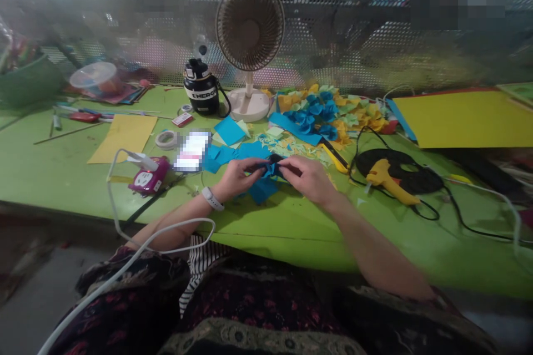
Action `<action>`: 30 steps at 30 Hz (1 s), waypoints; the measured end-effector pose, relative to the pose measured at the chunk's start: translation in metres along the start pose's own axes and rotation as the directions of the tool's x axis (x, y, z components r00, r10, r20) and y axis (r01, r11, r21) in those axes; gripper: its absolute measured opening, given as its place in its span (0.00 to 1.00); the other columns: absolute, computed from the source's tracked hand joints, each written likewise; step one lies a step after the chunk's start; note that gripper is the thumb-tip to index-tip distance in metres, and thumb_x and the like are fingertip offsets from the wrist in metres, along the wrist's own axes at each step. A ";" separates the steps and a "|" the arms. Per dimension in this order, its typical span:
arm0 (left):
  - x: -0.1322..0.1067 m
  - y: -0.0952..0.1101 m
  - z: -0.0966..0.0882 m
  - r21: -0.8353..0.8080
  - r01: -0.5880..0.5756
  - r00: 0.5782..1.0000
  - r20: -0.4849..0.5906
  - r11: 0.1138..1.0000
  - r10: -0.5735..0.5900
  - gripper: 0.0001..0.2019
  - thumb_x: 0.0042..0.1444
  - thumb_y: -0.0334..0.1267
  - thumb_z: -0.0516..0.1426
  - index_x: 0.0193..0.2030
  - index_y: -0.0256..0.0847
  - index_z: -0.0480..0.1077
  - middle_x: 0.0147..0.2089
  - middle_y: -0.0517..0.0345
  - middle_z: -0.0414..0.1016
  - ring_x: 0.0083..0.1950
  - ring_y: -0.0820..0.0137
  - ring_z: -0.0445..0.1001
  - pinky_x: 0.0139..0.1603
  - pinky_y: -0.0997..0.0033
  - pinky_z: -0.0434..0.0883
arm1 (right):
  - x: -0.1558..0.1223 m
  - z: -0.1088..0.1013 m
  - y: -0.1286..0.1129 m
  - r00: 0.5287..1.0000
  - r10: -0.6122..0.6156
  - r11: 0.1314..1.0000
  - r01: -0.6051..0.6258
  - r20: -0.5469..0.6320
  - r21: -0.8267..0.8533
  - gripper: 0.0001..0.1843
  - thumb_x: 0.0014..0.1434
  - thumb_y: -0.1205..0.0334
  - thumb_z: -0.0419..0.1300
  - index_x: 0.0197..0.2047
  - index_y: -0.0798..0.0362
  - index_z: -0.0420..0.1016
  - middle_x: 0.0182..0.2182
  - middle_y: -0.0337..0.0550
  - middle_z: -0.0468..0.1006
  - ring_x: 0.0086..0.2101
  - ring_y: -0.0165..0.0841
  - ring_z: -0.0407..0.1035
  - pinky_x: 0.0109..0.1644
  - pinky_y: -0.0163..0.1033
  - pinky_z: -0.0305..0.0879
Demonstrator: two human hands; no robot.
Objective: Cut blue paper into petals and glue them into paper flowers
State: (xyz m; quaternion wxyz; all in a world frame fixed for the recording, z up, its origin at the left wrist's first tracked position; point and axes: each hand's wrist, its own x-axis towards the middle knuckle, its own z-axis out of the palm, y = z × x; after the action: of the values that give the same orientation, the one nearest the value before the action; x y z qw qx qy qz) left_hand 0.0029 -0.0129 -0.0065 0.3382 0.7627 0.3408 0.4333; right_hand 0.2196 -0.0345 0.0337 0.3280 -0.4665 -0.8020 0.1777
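Observation:
Between my two hands is a small folded piece of blue paper [272, 170], pinched at both sides above the table. My left hand [238, 178], with a pale band at the wrist, has thumb and fingers closed on its left edge. The fingers of my right hand [310, 178] are closed on its right edge. Just below lies a flat blue paper square [263, 191]. More blue paper pieces [245, 152] lie behind my left hand. A dark round object [276, 159] shows partly behind the held paper; its kind is hidden.
Crumpled blue, yellow and green paper flowers [320, 111] are heaped behind. To the right are a yellow glue gun [391, 182] and a yellow cutter [334, 158]. A fan [250, 102], black bottle [201, 89], phone [192, 151] and purple power adapter [150, 176] stand around; a white cable [166, 230] crosses my left forearm.

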 end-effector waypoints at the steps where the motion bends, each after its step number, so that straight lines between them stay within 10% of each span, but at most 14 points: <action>1: 0.000 0.000 0.000 0.027 0.009 1.000 0.005 1.000 -0.009 0.14 0.61 0.40 0.58 0.48 0.36 0.79 0.39 0.50 0.84 0.34 0.70 0.79 0.35 0.74 0.74 | 0.000 0.000 0.000 1.000 0.015 1.000 -0.015 -0.013 0.011 0.11 0.62 0.58 0.57 0.38 0.51 0.79 0.33 0.44 0.82 0.31 0.34 0.72 0.36 0.39 0.65; 15: 0.002 0.003 -0.002 0.174 -0.012 1.000 -0.018 0.985 0.015 0.11 0.60 0.39 0.56 0.35 0.36 0.78 0.27 0.57 0.77 0.25 0.76 0.67 0.26 0.75 0.62 | 0.001 0.009 0.001 0.983 0.179 0.977 -0.173 -0.041 0.126 0.10 0.58 0.55 0.58 0.35 0.52 0.77 0.28 0.42 0.80 0.25 0.32 0.68 0.32 0.38 0.63; 30: 0.008 0.003 -0.010 -0.124 0.200 0.980 0.007 0.972 -0.201 0.13 0.57 0.44 0.61 0.33 0.34 0.76 0.27 0.55 0.77 0.26 0.75 0.72 0.27 0.76 0.69 | 0.001 0.005 -0.003 0.979 0.202 0.979 -0.202 -0.021 0.036 0.12 0.59 0.53 0.58 0.31 0.51 0.73 0.24 0.40 0.77 0.24 0.31 0.66 0.31 0.37 0.61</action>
State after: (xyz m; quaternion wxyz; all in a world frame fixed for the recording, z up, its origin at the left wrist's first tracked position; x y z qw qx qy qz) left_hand -0.0024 -0.0057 0.0037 0.4258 0.7008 0.3895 0.4193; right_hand 0.2140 -0.0346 0.0321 0.3259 -0.5421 -0.7432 0.2178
